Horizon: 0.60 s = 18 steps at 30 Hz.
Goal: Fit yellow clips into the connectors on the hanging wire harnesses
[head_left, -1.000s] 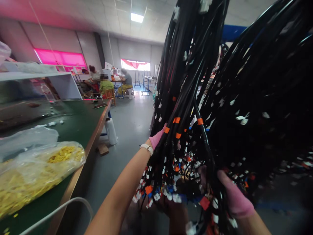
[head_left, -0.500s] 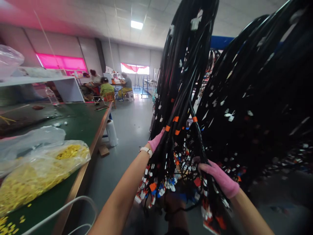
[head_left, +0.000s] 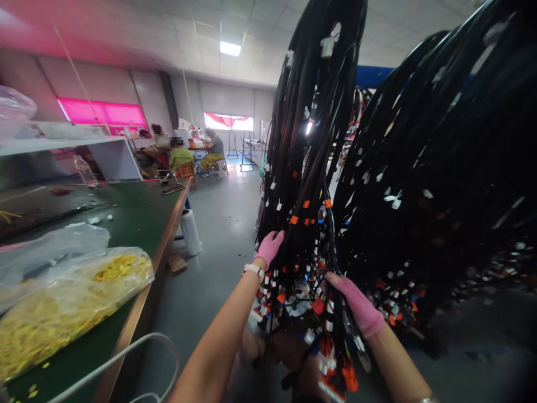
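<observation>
A thick bundle of black wire harnesses (head_left: pixel 312 151) hangs in front of me, with orange tape bands and small white, red and blue connectors at its lower end. My left hand (head_left: pixel 269 247), in a pink glove with a white wristband, grips the left side of the bundle. My right hand (head_left: pixel 356 303), also in a pink glove, is closed around several strands lower down on the right. A second, larger mass of black harnesses (head_left: pixel 444 168) hangs to the right.
A green workbench (head_left: pixel 126 224) runs along the left, with clear bags of yellow parts (head_left: pixel 62 302) and a white cable at its near edge. A white roll (head_left: pixel 191 228) stands on the grey floor. Several people sit at tables far back.
My left hand has slid down and wrapped around the bundle's left side. My right hand has risen and moved left along the strands. The view has backed off slightly.
</observation>
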Tool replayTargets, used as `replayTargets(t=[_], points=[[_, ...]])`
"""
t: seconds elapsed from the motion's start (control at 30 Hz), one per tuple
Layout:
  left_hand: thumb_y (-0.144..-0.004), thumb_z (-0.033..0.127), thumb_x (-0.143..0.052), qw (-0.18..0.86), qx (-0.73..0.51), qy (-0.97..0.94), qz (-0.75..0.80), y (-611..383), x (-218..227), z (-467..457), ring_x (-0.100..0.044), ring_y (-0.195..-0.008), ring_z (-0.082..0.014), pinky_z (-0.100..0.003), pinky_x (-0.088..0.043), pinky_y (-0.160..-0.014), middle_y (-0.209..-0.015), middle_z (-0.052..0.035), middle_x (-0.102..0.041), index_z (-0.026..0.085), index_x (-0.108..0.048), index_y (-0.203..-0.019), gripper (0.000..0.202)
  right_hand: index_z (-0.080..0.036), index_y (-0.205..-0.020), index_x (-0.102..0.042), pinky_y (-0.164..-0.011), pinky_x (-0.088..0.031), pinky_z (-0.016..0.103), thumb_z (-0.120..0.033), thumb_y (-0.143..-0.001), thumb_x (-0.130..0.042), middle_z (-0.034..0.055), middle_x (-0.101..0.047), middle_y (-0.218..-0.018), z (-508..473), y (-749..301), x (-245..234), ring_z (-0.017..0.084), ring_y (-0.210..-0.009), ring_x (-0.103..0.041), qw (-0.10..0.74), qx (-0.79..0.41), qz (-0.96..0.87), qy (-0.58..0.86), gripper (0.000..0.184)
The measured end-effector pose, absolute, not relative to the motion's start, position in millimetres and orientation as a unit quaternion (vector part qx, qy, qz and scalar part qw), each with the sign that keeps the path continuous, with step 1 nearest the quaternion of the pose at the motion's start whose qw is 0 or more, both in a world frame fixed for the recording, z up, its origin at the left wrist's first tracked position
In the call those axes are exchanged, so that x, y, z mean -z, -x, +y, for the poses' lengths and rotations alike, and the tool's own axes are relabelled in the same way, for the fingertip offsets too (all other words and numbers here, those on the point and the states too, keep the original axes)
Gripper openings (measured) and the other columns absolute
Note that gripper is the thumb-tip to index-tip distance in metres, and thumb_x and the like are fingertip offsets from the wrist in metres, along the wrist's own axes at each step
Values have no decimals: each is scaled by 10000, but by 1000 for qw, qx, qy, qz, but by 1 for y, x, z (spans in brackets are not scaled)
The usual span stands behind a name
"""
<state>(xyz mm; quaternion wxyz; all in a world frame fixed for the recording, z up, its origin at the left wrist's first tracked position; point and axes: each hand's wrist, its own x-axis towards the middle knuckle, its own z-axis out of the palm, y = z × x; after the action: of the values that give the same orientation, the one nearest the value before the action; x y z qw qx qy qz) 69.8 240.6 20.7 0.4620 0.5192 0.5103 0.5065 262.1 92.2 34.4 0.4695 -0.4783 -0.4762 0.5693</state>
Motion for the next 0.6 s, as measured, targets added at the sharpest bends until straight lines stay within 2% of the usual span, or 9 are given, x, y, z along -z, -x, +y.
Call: replayTargets(t=[0.07,0.17,0.27,0.33,0.43,0.6], points=[[-751,408,-588,421,-534,-500,536,-67,-11,227,-566,-952,-220,-335,-398,-907,-982,-94,-642,163,-598,-967,327,-204,-893,-687,-628,-509,348,-509,-736,-591,20,-665,-609,92,-254,-30,204,-606,-622,480,-595,-449,463,357],[-779,309,-544,380,-575,-476,547,-63,2,197,-552,-979,-183,-293,-393,-908,-1065,-90,-601,174,-540,-1044,297,-216,-988,-659,-629,-510,316,-417,-759,-608,17,-699,-717,88,-248,-27,190,-636,-640,508,-651,-376,420,309],[-774,293,-544,370,-586,-495,524,-58,8,158,-550,-933,-162,-258,-400,-872,-1006,-59,-606,183,-554,-1005,256,-189,-921,-671,-649,-508,294,-315,-771,-612,26,-707,-749,83,-247,-24,183,-660,-647,507,-696,-330,386,205],[-778,319,-547,401,-545,-556,483,-53,10,132,-544,-827,-154,-242,-413,-791,-863,-33,-614,174,-596,-887,188,-171,-896,-670,-668,-508,304,-279,-768,-611,42,-711,-752,81,-244,-23,192,-672,-653,508,-713,-310,371,177],[-826,418,-488,484,-453,-629,406,-45,12,100,-487,-688,-130,-226,-390,-649,-713,-9,-563,152,-603,-798,291,-182,-932,-655,-661,-509,327,-246,-749,-623,38,-711,-748,78,-236,-22,207,-673,-658,509,-724,-299,357,196],[-798,545,-484,604,-361,-642,306,-33,10,69,-439,-655,-116,-230,-362,-617,-705,-12,-518,111,-593,-834,449,-181,-980,-643,-629,-499,323,-237,-715,-645,33,-713,-734,75,-215,-27,206,-649,-656,497,-732,-319,339,270]])
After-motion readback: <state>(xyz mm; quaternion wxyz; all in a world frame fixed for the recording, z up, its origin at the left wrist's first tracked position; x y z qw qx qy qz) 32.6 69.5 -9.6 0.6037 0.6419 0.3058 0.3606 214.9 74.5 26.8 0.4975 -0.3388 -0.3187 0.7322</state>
